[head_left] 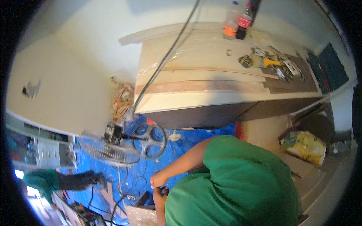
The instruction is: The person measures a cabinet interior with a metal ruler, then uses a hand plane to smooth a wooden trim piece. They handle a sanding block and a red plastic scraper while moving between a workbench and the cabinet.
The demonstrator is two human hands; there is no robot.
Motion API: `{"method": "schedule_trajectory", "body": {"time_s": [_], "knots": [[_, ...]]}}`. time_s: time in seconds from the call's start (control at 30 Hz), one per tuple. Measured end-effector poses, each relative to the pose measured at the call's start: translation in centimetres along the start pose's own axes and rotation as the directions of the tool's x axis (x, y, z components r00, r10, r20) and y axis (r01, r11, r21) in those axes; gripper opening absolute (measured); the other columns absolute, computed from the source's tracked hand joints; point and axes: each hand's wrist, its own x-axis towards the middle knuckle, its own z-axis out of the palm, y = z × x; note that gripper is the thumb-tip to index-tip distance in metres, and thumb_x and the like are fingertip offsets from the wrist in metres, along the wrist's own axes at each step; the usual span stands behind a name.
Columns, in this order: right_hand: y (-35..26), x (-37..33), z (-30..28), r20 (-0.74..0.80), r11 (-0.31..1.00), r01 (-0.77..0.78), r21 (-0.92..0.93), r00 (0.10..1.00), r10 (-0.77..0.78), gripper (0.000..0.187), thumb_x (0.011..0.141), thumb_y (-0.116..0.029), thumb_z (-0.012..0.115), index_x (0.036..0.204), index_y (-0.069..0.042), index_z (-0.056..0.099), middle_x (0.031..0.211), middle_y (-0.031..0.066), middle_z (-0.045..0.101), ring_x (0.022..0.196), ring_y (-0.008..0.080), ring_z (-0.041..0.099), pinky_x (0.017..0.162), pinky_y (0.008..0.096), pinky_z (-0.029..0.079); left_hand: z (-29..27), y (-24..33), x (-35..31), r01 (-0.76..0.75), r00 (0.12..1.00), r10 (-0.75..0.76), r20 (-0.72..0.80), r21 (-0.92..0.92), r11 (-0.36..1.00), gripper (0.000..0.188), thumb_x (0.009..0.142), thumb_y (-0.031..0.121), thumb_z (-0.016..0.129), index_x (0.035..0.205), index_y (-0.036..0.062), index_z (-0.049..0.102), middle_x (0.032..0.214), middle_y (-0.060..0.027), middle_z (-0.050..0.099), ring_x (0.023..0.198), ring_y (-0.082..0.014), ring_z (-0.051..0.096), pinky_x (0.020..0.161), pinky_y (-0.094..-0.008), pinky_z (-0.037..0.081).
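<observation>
My right hand (157, 179) reaches in from a green sleeve, fingers bent and closed. My left hand (160, 196) is just below it, almost touching, with curled fingers. A small dark thing (163, 190) shows at the left fingers, too small to name. Whether the right hand holds anything is hidden. Beneath the hands is a pale board (141, 215) with a glossy, film-like surface, a dark strip (142, 198) beside it. Blue sheeting (151, 171) covers the floor around them.
A fan (109, 148) with a round base is to the left. Beyond is a pale bench (181, 100) bearing bottles (230, 22), wood strips, a tape measure (245, 61) and tools. Cables cross the floor. Another person (41, 182) is far left; a yellow bag (307, 147) is right.
</observation>
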Motion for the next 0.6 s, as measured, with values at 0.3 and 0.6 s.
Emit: {"method": "schedule_trajectory", "body": {"time_s": [0.3, 0.6], "knots": [[1.1, -5.8, -3.1, -0.441, 0.952, -0.228, -0.205, 0.889, 0.118, 0.046, 0.079, -0.034, 0.066, 0.098, 0.008, 0.067, 0.109, 0.0277, 0.065, 0.1, 0.0383, 0.066, 0.087, 0.0472, 0.052, 0.4, 8.5, 5.9, -0.391, 0.881, 0.268, 0.389, 0.284, 0.875, 0.04, 0.088, 0.035, 0.07, 0.114, 0.0045, 0.067, 0.093, -0.0237, 0.07, 0.089, -0.0439, 0.067, 0.075, -0.0491, 0.053], [-0.9, -10.7, 0.1, -0.706, 0.958, -0.255, -0.131, 0.702, 0.09, 0.034, 0.075, -0.028, 0.065, 0.084, 0.004, 0.07, 0.091, 0.0257, 0.068, 0.088, 0.0432, 0.066, 0.084, 0.0495, 0.052, 2.1, 4.7, 5.0, -0.579, 0.774, 0.331, 0.54, 0.39, 0.716, 0.04, 0.088, 0.036, 0.069, 0.113, 0.0057, 0.068, 0.094, -0.0218, 0.07, 0.091, -0.0439, 0.066, 0.078, -0.0503, 0.053]]}}
